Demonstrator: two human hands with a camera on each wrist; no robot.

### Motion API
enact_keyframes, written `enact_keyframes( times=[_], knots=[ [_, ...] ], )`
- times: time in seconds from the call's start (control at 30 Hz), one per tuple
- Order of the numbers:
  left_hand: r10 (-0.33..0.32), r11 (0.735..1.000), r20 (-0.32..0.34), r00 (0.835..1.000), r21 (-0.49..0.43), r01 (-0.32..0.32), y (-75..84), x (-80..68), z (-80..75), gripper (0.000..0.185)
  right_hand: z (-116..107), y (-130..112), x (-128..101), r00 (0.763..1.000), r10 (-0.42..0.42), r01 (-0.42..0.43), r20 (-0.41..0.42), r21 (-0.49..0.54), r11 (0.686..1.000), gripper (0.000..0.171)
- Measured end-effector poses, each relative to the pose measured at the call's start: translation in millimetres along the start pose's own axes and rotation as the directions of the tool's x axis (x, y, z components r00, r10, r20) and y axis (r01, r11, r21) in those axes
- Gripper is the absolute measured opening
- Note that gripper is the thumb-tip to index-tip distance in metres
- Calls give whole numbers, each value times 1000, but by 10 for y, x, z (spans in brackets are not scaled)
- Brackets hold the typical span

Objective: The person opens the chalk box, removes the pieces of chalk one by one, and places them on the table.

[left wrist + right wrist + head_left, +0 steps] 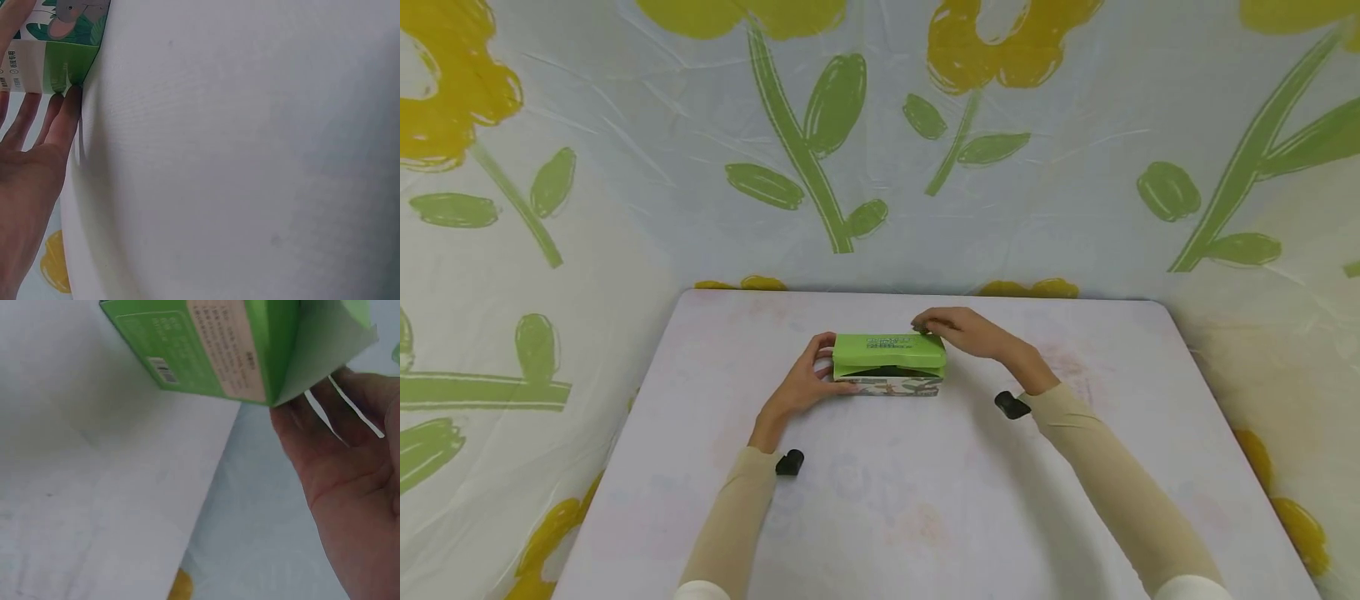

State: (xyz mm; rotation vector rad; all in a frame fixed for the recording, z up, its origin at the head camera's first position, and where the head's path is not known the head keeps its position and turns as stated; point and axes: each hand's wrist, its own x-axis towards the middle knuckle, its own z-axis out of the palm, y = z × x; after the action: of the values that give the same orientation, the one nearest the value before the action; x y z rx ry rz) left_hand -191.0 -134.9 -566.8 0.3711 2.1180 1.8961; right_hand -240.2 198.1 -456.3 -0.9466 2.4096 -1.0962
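A green box (889, 364) with a leaf-print lower part lies in the middle of the white table (925, 508). Its green lid flap (322, 347) is raised a little, leaving a dark gap at the front. My left hand (820, 367) grips the box's left end, thumb along the front bottom edge and fingers (59, 122) against the end face of the box (53, 62). My right hand (929, 325) reaches over the far right top corner and holds the lid flap, its fingers (340, 409) behind the flap. The printed side of the box (206, 344) shows in the right wrist view.
A sheet printed with yellow flowers and green stems (805, 142) hangs behind and beside the table. Black wrist cameras (789, 462) (1012, 405) sit on both beige sleeves. The table's far edge (925, 296) lies just behind the box.
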Motion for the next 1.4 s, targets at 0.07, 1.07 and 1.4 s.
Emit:
enact_keyframes(
  times=[0.07,1.07,1.4],
  knots=[
    [2,1000,1,1000,-6,-2,5,-1,2,96,-10,78,-55,1000,-20,21,-21,31,999,28],
    [7,1000,17,1000,-25,-7,0,-43,29,95,427,395,-51,787,407,-70,-463,589,805,43],
    [6,1000,15,1000,-16,-6,2,-28,24,95,466,396,20,726,572,-242,-382,637,732,44]
  ],
)
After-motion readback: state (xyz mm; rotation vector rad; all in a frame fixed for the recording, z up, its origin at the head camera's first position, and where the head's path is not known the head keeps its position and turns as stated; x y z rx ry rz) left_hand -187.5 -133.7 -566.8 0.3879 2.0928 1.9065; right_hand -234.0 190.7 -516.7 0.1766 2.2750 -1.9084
